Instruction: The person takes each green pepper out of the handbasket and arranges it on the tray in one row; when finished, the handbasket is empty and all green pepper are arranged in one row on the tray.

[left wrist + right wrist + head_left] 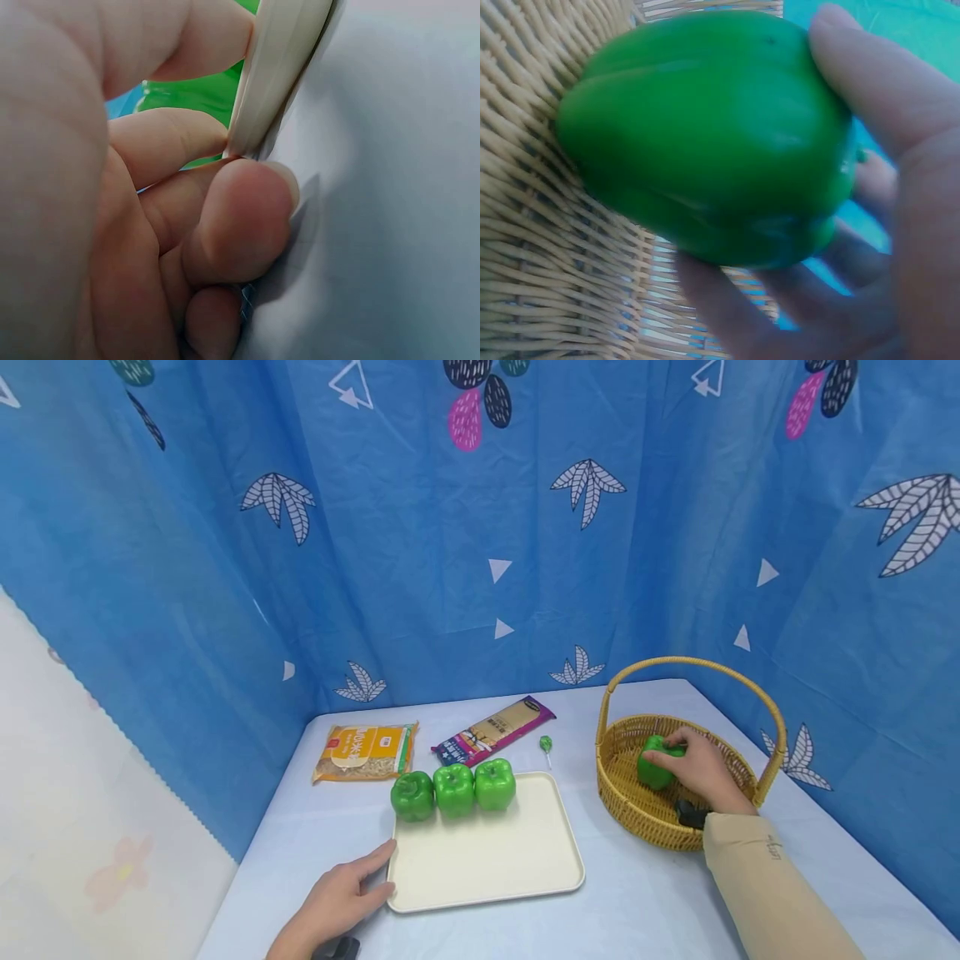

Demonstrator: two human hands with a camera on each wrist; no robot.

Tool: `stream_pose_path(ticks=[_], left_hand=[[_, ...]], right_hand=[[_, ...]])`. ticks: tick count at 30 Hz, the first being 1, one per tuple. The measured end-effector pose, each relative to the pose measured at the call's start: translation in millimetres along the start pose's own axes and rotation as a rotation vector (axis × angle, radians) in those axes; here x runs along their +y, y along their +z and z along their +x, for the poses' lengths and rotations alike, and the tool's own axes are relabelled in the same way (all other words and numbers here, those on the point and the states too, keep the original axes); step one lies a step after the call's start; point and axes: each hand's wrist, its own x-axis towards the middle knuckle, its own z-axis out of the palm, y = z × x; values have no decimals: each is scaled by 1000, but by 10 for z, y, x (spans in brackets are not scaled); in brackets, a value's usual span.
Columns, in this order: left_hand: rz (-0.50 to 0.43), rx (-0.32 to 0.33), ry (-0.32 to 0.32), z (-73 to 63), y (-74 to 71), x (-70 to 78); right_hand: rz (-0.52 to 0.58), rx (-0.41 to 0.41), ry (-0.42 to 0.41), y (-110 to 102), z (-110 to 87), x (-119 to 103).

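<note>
Inside the wicker basket (637, 820), my right hand (703, 767) holds a green bell pepper (654, 770) between thumb and fingers. The right wrist view shows this pepper (705, 135) close up, against the woven wall. On the left, my left hand (333, 893) touches the left edge of a cream tray (487, 860). In the left wrist view two fingertips meet the tray's rim (274, 64), and the other fingers lie loosely bent. Three green bell peppers, a left one (412, 797), a middle one (454, 791) and a right one (495, 785), sit in a row along the tray's far side.
Behind the tray lie an orange bag of grain (366, 752), a purple-ended packet (495, 731) and a green lollipop (546, 744). The basket's tall handle (693, 660) arches over my right hand. A blue curtain (465, 543) hangs behind the white table (630, 902).
</note>
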Motion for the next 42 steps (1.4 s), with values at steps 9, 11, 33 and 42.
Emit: stream_pose_path(ticks=[9, 11, 33, 42], left_hand=[[-21, -10, 15, -25, 0, 12], [-13, -3, 9, -33, -14, 11], [-21, 16, -4, -152, 68, 136], [7, 18, -5, -153, 54, 140]], right_hand=[[39, 33, -113, -239, -253, -661], [73, 12, -160, -173, -328, -895], [60, -192, -305, 1234, -188, -1260], [88, -209, -308, 1254, -199, -1250]])
